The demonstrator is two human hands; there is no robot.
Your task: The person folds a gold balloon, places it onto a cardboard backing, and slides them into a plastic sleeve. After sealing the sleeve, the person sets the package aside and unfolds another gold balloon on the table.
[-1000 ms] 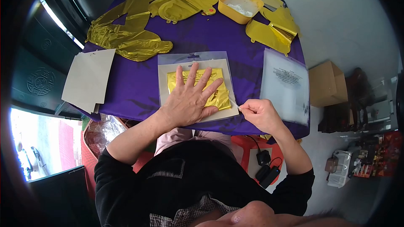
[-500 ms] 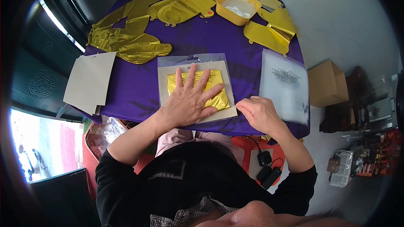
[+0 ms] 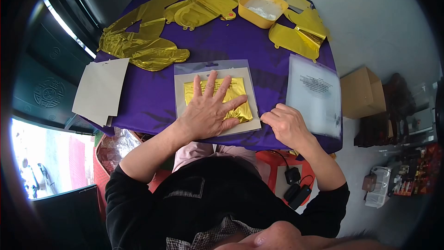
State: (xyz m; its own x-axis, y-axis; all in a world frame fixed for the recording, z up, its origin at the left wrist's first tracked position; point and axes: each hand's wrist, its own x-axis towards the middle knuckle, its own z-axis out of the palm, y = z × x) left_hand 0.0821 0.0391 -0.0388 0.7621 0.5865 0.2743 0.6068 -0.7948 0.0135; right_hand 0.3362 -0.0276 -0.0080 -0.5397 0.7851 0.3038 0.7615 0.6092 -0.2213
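Note:
My left hand (image 3: 207, 113) lies flat with fingers spread, pressing on a folded gold foil balloon (image 3: 245, 110). Under the foil is a beige card (image 3: 233, 72), and both are inside a clear plastic bag (image 3: 188, 68) with a hang hole at its top. Printed text shows on the packet between my fingers. Close by the bag's lower right edge, my right hand (image 3: 287, 125) is closed in a pinch. Whatever is between those fingertips is too small or hidden to make out.
Beige cards (image 3: 102, 85) lie at the left edge of the purple tablecloth (image 3: 152, 97). A stack of clear bags (image 3: 313, 97) is at the right. Flat gold foil balloons (image 3: 203, 7) and a yellow tub (image 3: 254, 17) with whitish contents line the back. A cardboard box (image 3: 363, 93) stands beyond.
Both hands and the packet stay nearly in place. The whole view has shifted very slightly.

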